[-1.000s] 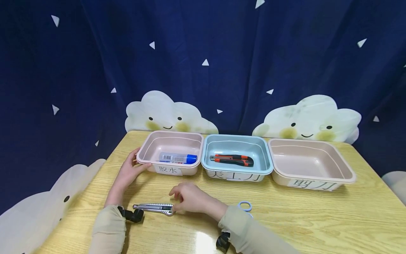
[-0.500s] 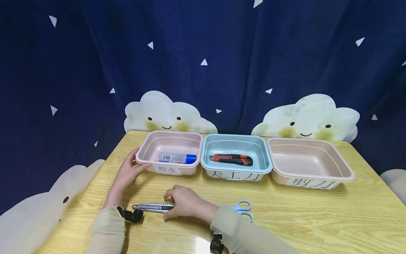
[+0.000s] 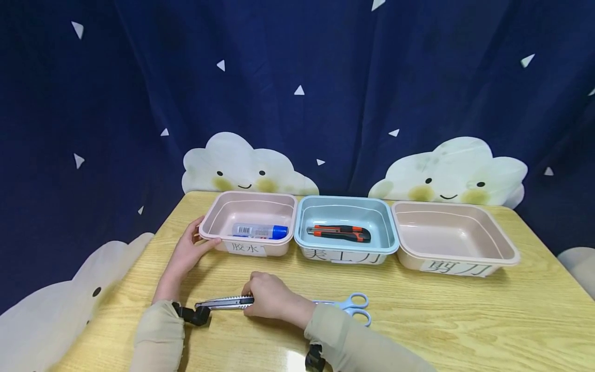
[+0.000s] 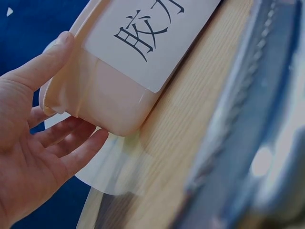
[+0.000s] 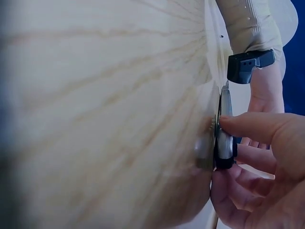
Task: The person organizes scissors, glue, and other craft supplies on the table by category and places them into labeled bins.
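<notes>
Fingers (image 5: 255, 158) of right hand (image 3: 271, 297) clamped on knife (image 3: 225, 303), toward tabletop's (image 3: 441, 325) left edge; cannot tell whether knife fully touches the surface. Left hand (image 3: 186, 253): thumb and fingers apart, touching pink bin (image 3: 279, 250) at its left end. Scissors (image 3: 357, 311) on tabletop, partly hidden by right sleeve (image 3: 353, 341). Along back edge: pink bin holding glue (image 3: 257, 231), blue bin (image 3: 344, 209) holding black-orange cutters (image 3: 341, 236), beige bin (image 3: 451, 232) toward right corner.
</notes>
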Action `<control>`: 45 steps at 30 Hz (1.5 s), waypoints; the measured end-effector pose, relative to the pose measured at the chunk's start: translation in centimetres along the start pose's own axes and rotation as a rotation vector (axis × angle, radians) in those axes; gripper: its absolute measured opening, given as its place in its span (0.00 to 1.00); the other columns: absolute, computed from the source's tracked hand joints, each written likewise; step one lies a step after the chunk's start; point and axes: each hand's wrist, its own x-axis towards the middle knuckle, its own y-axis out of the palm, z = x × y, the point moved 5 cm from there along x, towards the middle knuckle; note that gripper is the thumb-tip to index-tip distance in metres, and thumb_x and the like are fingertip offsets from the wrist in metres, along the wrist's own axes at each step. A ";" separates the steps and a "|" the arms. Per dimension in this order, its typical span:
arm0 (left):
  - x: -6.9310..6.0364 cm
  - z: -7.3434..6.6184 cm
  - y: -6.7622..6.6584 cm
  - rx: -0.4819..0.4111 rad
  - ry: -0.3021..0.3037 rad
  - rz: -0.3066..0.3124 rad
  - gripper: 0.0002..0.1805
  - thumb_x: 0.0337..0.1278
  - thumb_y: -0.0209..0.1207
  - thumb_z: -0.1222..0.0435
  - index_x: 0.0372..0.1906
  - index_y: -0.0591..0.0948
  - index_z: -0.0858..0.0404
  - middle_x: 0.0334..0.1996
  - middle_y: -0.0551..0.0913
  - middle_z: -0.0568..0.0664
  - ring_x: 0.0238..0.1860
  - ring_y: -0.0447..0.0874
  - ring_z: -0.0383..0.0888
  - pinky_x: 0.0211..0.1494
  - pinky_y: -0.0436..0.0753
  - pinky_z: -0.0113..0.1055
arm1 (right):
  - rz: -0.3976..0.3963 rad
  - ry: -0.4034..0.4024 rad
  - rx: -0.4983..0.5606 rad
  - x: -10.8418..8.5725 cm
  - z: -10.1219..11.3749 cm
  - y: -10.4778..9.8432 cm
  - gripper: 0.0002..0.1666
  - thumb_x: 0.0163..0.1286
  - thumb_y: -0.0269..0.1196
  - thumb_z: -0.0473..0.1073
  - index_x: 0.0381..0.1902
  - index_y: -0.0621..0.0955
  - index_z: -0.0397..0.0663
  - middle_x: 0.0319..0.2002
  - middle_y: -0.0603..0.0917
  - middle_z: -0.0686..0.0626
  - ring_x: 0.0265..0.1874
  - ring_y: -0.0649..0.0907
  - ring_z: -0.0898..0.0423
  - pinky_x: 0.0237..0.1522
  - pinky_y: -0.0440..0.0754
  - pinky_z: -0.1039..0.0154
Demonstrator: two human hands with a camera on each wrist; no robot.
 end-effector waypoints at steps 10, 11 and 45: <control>0.0 0.1 0.0 -0.010 -0.005 0.008 0.49 0.48 0.65 0.55 0.71 0.50 0.58 0.64 0.61 0.61 0.62 0.60 0.58 0.62 0.60 0.53 | 0.017 0.026 0.022 -0.6 -1.2 -0.8 0.06 0.40 0.71 0.41 0.21 0.85 0.54 0.20 0.69 0.60 0.22 0.67 0.65 0.24 0.63 0.74; 0.0 0.0 0.0 -0.009 -0.004 0.007 0.48 0.48 0.65 0.55 0.71 0.50 0.58 0.64 0.61 0.61 0.62 0.60 0.58 0.62 0.60 0.52 | 0.016 0.026 0.017 -0.7 -1.4 -0.9 0.06 0.39 0.71 0.40 0.20 0.84 0.54 0.20 0.69 0.60 0.22 0.67 0.65 0.24 0.63 0.74; 0.1 0.2 0.0 0.008 -0.016 0.006 0.49 0.47 0.65 0.52 0.71 0.49 0.56 0.64 0.60 0.60 0.62 0.59 0.58 0.61 0.60 0.53 | -0.217 -0.033 0.001 -5.6 -7.1 -9.3 0.14 0.50 0.67 0.35 0.38 0.85 0.46 0.34 0.82 0.51 0.36 0.80 0.55 0.39 0.76 0.61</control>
